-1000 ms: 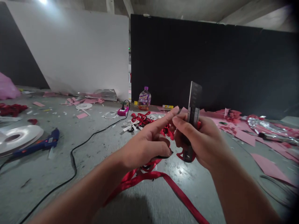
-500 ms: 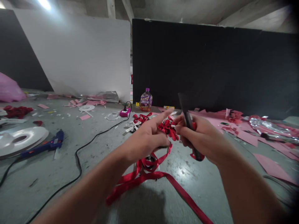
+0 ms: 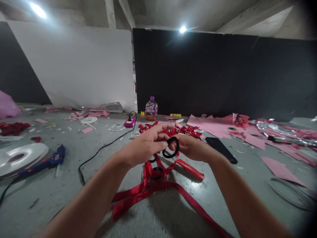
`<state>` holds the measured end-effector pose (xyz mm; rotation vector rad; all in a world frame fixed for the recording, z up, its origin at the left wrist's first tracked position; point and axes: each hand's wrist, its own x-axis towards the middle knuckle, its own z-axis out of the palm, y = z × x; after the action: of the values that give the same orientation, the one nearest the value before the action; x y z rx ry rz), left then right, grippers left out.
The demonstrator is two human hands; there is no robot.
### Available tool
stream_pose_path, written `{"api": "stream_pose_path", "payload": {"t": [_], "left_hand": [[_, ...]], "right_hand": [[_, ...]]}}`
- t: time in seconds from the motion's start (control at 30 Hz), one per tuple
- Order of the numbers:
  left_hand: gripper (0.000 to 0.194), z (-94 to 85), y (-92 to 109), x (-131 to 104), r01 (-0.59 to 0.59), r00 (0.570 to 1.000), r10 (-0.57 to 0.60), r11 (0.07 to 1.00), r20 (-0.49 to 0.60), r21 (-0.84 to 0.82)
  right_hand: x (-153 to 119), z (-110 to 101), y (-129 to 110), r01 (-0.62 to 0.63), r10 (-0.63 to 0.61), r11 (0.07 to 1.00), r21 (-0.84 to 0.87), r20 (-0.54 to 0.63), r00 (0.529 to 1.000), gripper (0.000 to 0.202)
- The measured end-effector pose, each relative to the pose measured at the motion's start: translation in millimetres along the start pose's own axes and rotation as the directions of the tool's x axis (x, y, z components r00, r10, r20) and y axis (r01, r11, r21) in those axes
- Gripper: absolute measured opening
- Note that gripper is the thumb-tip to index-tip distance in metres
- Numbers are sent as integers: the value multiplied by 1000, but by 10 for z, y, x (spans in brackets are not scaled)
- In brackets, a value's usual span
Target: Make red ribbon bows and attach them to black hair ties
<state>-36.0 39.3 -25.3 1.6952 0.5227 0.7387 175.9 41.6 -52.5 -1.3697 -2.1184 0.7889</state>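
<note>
My left hand [image 3: 151, 140] is closed, its thumb pressing on a thick black ring [image 3: 177, 150] that could be a hair tie or a handle loop. My right hand [image 3: 193, 145] meets it from the other side, fingers curled at the same ring and partly hidden. Below the hands, a red ribbon [image 3: 188, 198] lies in loops and long tails, with another dark ring [image 3: 157, 174] among them. A smooth red stick-like object [image 3: 192, 170] rests beside the ribbon; its kind is unclear. Right of the right hand lies a black phone [image 3: 221, 150]. Red ribbon bows [image 3: 148, 126] pile up behind the hands.
At left are a blue glue gun [image 3: 58, 157] and a white ribbon roll [image 3: 32, 153]. A black cord [image 3: 104, 143] runs to a pink power socket [image 3: 129, 123]. A bottle [image 3: 151, 110] stands near the black panel [image 3: 223, 72]. Pink paper [image 3: 282, 170] covers the right side.
My right hand has let go of the phone, which now lies flat at right. Both hands have come together on the black ring. The red stick-like object now rests by the ribbon.
</note>
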Motion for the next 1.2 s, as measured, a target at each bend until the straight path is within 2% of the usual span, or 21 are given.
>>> {"api": "stream_pose_path", "payload": {"t": [0.07,0.1,0.17,0.23,0.3,0.47,0.67,0.77,0.93,1.07,1.2], "left_hand": [[57,-4,8,5,-14,999,13,999,-34,-33],[57,-8,10,6,-17,999,15,998,-46,-54],[57,-17,12,4,-19,997,13,996,-71,-87],[55,-30,9,-2,-22,995,12,995,-104,-94],[52,-44,6,-6,-27,993,11,991,-121,-128],[41,-60,35,6,-51,992,-2,911,-127,-410],[24,-18,161,-33,-107,970,-48,799,-239,-592],[18,3,226,-80,-119,967,-54,771,-249,-626],[13,49,317,-144,-183,945,-26,783,-326,-594],[19,86,371,-181,-157,947,-68,753,-314,-639],[25,117,395,-210,-129,970,-54,708,-236,-695]], "right_hand": [[-59,-68,-166,77,-85,939,336,9,996,41],[-87,-87,-240,108,-122,894,436,3,993,44],[-129,-94,-344,135,-139,858,496,-30,990,43],[-148,-78,-380,115,-97,868,483,-64,993,38],[-150,-62,-363,84,-50,836,542,-78,996,34],[-164,-51,-309,52,-26,602,797,-46,999,30],[-227,-22,-398,16,-25,464,886,-5,1000,23],[-251,0,-454,11,-21,468,883,-1,1000,25],[-309,25,-559,56,-44,507,860,-39,998,25],[-377,29,-652,57,-34,482,874,-46,998,22],[-413,40,-716,10,16,431,902,-19,1000,24]]}}
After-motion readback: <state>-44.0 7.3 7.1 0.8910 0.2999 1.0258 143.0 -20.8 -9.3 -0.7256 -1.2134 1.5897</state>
